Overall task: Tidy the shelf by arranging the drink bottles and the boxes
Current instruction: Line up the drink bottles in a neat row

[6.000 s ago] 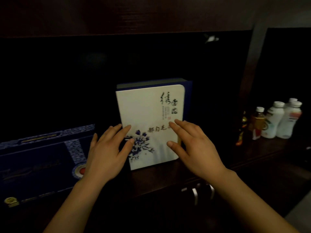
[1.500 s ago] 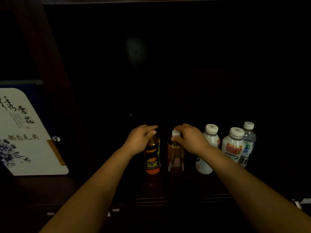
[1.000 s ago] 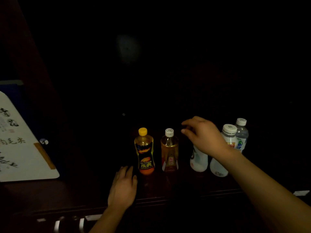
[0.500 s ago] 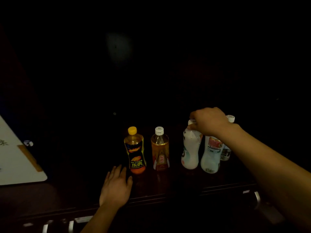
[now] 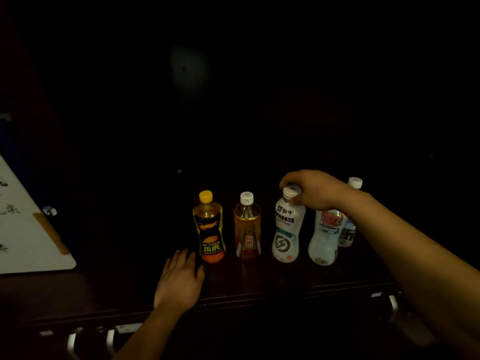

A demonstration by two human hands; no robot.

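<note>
My right hand point(image 5: 313, 190) pinches the white bottle point(image 5: 285, 229) by its cap, probably to line it up. My left hand point(image 5: 179, 280) rests flat, released, on the shelf point(image 5: 259, 280) for balance

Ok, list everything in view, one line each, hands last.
yellow-capped bottle: one, amber and black, leftmost in row.
tea bottle: one, amber, second.
white bottle: one, white, third.
red-labelled bottle: one, pale, fourth.
water bottle: one, clear, behind the fourth.
box: one, white, far left.
shelf: one, dark wood, under everything.
handles: three, silver, below shelf edge.
left hand: flat on shelf beside yellow-capped bottle.
right hand: grips white bottle's cap.
</note>
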